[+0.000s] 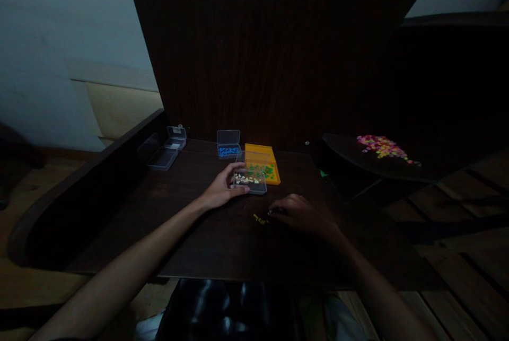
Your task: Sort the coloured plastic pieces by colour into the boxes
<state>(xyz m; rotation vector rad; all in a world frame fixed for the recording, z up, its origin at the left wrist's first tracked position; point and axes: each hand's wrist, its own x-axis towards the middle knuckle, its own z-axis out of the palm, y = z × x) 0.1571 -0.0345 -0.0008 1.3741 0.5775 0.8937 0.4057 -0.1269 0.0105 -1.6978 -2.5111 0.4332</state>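
Note:
My left hand (220, 188) grips the near left side of a small clear box (250, 181) that holds pale beads, on a dark wooden table (191, 235). My right hand (299, 212) rests palm down to the right, fingertips pinched at the table surface beside a few yellow beads (260, 219). What the fingertips hold is too dark to tell. Behind the clear box lies an orange box (260, 160) with green beads, and further back a clear box with blue beads (228, 149).
An open empty clear box (165, 150) lies at the table's back left. A dark round tray (374, 163) on the right carries a heap of mixed coloured beads (382, 147). A dark wooden panel stands behind the table. The scene is dim.

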